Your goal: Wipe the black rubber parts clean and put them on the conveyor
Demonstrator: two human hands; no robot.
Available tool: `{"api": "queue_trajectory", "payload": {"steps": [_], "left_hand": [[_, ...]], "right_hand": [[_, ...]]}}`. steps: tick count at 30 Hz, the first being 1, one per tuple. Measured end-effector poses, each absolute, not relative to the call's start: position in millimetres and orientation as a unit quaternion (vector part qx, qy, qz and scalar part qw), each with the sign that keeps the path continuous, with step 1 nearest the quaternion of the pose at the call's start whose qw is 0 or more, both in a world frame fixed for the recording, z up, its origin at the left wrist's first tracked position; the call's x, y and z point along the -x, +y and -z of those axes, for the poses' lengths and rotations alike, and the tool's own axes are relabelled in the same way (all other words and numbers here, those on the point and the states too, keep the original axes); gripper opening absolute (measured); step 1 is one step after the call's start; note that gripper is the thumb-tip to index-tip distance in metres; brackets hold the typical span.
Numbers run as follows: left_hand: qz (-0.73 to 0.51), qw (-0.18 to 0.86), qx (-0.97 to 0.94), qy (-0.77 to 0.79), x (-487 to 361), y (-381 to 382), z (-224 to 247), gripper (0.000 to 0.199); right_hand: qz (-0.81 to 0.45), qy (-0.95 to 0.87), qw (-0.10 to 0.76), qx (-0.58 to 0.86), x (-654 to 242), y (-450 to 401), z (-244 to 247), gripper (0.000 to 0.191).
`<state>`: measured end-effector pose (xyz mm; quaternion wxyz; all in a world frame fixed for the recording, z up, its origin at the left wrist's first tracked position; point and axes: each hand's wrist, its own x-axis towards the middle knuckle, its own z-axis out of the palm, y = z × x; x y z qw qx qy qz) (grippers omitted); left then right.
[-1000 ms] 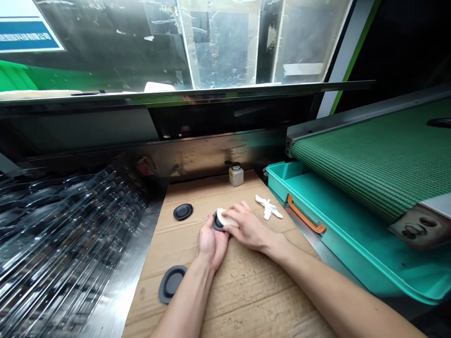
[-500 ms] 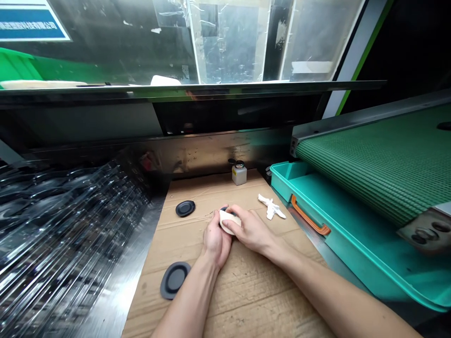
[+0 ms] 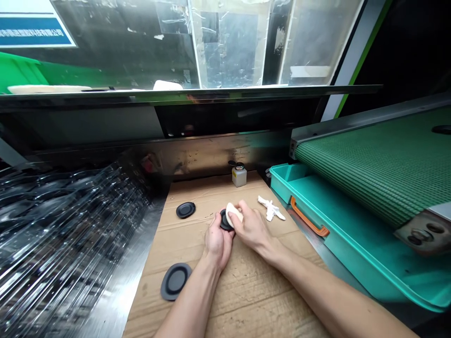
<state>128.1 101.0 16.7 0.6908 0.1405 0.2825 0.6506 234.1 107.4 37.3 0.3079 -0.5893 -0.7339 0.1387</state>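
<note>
A round black part [image 3: 224, 220] is held by my left hand [image 3: 216, 241], whose fingers curl round its edge. My right hand [image 3: 252, 227] pinches a white pad [image 3: 232, 213] at the part's right side, over its face. Both hands meet above the cardboard sheet [image 3: 246, 295]. Two more dark round pieces lie on the cardboard: a black one [image 3: 185, 210] at the upper left and a larger grey one [image 3: 175, 281] beside my left forearm. Crumpled white cloth [image 3: 271, 209] rests to the right of my right hand.
A small square bottle [image 3: 239, 175] stands at the cardboard's back edge. Stacked clear plastic trays [image 3: 70, 234] fill the left. At the right are a teal bin [image 3: 338, 234] with an orange handle and a green conveyor belt [image 3: 380, 159]. A metal shelf edge [image 3: 211, 96] spans the back.
The white pad has tilted up and shifted slightly right with my right hand, uncovering more of the black part. My left hand still holds that part. The camera view has shifted slightly.
</note>
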Motion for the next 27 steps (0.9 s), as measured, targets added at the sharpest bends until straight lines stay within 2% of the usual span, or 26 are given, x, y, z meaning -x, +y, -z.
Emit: {"api": "queue_trajectory", "payload": {"steps": [3,7,14,17,27], "left_hand": [[-0.646,0.693,-0.147,0.284,-128,100,-17,0.030],[-0.648,0.693,-0.138,0.284,-125,101,-18,0.031],[-0.634,0.709,-0.139,0.277,-125,102,-16,0.033],[-0.633,0.707,-0.158,0.272,-125,101,-16,0.034],[-0.629,0.709,-0.143,0.285,-125,99,-18,0.035]], "right_hand": [[-0.126,-0.750,0.308,0.572,-229,109,-37,0.027],[-0.063,-0.725,0.251,0.638,-232,111,-37,0.032],[-0.027,-0.742,0.211,0.636,-233,109,-37,0.042],[-0.030,-0.711,0.208,0.671,-232,113,-37,0.046],[-0.062,-0.723,0.192,0.661,-225,102,-36,0.049]]}}
